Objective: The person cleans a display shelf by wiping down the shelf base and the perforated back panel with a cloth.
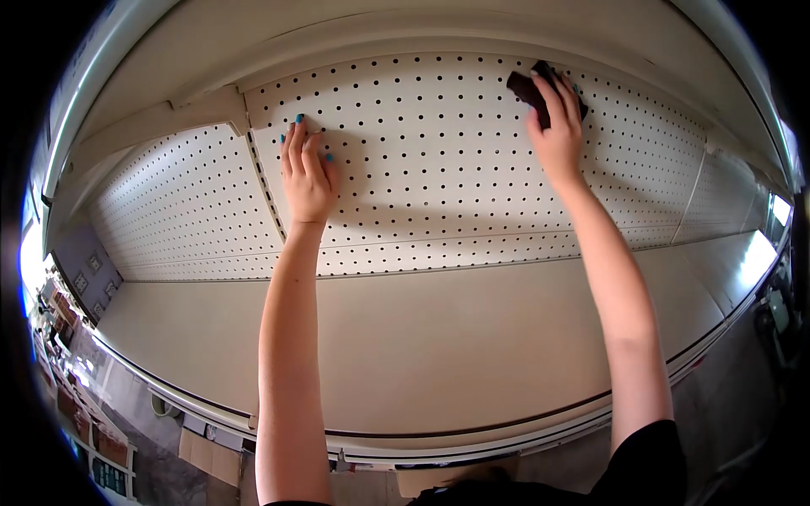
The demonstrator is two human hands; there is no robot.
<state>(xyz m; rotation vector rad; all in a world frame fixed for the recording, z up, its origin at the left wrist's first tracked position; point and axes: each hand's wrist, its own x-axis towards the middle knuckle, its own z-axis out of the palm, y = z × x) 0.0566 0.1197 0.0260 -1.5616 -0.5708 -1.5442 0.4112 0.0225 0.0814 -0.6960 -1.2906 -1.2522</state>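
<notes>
A cream pegboard panel (422, 160) with rows of dark holes forms the back of a shelf unit. Against its upper right part, my right hand (558, 135) presses a dark brown or black cloth (528, 89), the fingers bent over it. My left hand (308, 173) rests on the left part of the panel, fingers stretched upward and holding nothing. It lies just right of the slotted upright (263, 179). Below both hands, a wide cream shelf (456, 337) reaches toward me under my forearms.
Another shelf (354, 38) overhangs the panel, with a bracket (202, 110) at its left. The lower shelf's front rail (506, 434) runs close to my body. On the floor at lower left stand a cardboard box (209, 457) and a rack of goods (110, 447).
</notes>
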